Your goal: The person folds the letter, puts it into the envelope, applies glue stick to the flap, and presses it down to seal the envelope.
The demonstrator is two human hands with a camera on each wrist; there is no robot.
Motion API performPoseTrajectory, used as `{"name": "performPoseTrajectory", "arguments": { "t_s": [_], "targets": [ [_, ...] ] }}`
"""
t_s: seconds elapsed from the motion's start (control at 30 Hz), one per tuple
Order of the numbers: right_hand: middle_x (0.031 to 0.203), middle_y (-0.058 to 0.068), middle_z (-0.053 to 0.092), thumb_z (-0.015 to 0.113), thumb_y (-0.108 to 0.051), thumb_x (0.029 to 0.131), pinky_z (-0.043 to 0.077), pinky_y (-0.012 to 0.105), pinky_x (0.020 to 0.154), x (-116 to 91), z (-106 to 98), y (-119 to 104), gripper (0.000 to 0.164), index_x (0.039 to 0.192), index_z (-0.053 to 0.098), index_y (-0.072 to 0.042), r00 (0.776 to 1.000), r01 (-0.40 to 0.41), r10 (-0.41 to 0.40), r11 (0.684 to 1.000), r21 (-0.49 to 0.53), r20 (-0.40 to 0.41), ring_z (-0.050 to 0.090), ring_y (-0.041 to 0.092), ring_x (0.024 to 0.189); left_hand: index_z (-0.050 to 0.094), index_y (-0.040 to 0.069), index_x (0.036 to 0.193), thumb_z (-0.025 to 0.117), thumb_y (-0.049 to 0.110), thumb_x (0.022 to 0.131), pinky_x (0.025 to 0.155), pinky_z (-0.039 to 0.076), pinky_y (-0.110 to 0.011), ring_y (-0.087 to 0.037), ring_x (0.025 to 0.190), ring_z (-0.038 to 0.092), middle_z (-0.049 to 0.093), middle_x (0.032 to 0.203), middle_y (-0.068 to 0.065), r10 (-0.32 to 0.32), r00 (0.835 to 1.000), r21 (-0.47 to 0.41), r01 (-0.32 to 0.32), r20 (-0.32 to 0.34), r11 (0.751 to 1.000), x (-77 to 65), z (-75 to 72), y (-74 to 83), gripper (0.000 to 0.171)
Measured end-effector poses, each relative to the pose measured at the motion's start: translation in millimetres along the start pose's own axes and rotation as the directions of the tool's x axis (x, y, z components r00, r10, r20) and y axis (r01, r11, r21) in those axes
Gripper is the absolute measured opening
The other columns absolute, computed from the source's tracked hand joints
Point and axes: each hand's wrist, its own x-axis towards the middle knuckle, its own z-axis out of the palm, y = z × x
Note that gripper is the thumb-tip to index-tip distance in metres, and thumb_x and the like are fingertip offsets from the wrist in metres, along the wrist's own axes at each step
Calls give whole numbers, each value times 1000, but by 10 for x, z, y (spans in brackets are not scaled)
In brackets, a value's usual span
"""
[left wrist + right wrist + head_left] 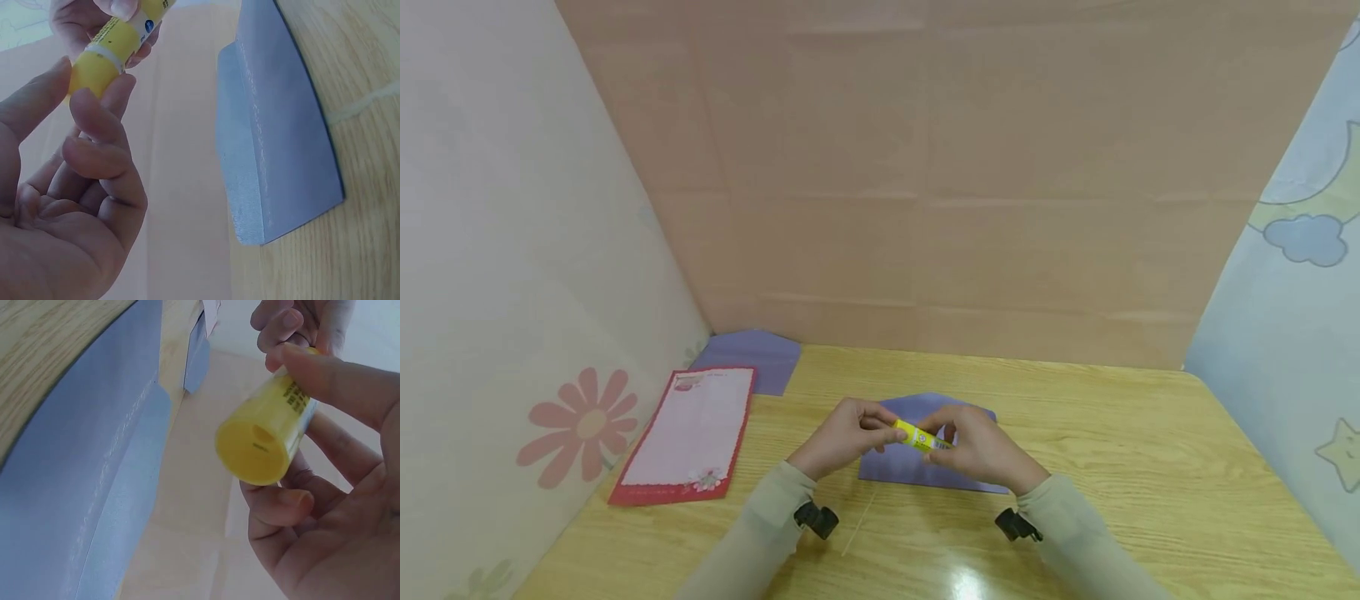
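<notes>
Both hands meet on a yellow glue stick point(917, 437) over the middle of the table. My left hand point(848, 435) pinches its yellow cap end point(94, 72) between thumb and fingers. Around the barrel, the thumb and fingers of my right hand point(983, 450) grip the other end, whose round yellow base point(253, 452) faces the right wrist view. Beneath the hands lies a purple envelope point(897, 465), its flap point(240, 150) pointing away from me. Whitish streaks run along the flap's fold in both wrist views.
At the left lies a pink letter sheet point(688, 429) with a red border, overlapping a second purple envelope point(767, 362) near the back wall. A thin pale strip point(859, 523) is on the wooden table point(1120, 467) in front of the nearer envelope. Papered walls enclose the left, back and right.
</notes>
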Motion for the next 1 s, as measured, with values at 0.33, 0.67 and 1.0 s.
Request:
{"name": "performPoseTrajectory", "arguments": {
  "t_s": [0.33, 0.67, 1.0],
  "targets": [
    [96, -13, 69, 83, -12, 80, 46, 26, 58, 7, 4, -6, 27, 105, 77, -21, 1000, -2, 2, 1000, -3, -6, 55, 12, 76, 73, 5, 110, 74, 27, 92, 67, 52, -41, -45, 85, 66, 76, 93, -4, 7, 1000, 14, -7, 0, 1000, -13, 12, 48, 28],
    [98, -14, 70, 83, -14, 81, 47, 26, 59, 10, 8, 9, 27, 106, 77, -21, 1000, -14, 14, 1000, 11, 13, 55, 13, 76, 74, 6, 108, 74, 28, 92, 77, 53, -56, -47, 87, 65, 75, 95, -4, 17, 1000, 10, -17, -3, 1000, -4, 42, 42, 27],
    [102, -5, 71, 80, -14, 85, 52, 27, 57, 21, 71, 64, 26, 110, 74, -15, 998, -40, 36, 997, 63, 54, 59, 18, 79, 74, 9, 108, 72, 31, 94, 77, 55, -52, -40, 89, 67, 74, 95, -1, 19, 1000, 63, -19, 13, 998, 32, 29, -3, 27]
  ]
}}
